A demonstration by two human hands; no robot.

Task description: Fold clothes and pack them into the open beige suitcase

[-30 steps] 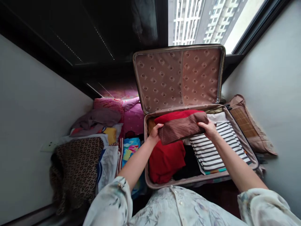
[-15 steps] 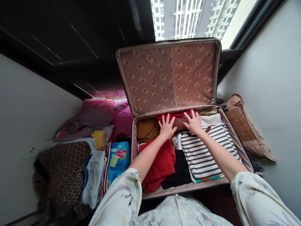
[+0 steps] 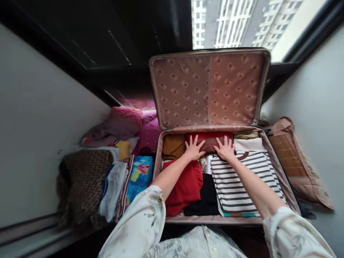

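Pressing down flat, the left hand [image 3: 194, 148] and the right hand [image 3: 225, 149] lie with fingers spread on the folded red and brown sweater [image 3: 212, 141]. It sits at the far edge of the open suitcase [image 3: 279, 168], by the lid. A striped shirt [image 3: 239, 179] lies near the right edge, a red cloth [image 3: 185, 186] near the left.

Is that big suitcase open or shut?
Open. The suitcase has its patterned lid standing upright, and folded clothes show inside under both hands.
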